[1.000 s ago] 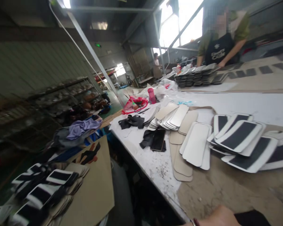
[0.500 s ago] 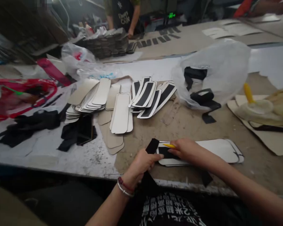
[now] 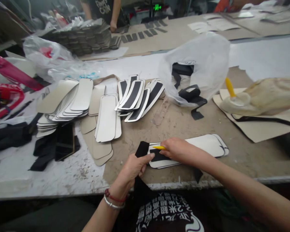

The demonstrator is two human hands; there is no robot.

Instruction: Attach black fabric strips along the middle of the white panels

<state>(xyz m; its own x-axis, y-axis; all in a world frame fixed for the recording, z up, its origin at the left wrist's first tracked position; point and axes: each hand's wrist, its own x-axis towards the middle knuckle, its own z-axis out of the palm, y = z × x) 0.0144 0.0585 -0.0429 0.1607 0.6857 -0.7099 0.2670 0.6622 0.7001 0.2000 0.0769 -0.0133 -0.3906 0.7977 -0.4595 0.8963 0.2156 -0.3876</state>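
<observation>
At the near edge of the white oblong panel [image 3: 203, 146]: left hand [image 3: 132, 169] pinching a black fabric strip [image 3: 142, 149] taut; right hand [image 3: 177, 150] gripping a yellow stick [image 3: 159, 147], pressed flat against it.

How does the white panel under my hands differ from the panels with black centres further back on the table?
The white panel lies flat and crosswise near the table edge, its black strip only partly laid; the striped panels are fanned, overlapping and lengthwise, each with black already covering its centre. Both are long, white-edged, round-cornered pieces.
</observation>
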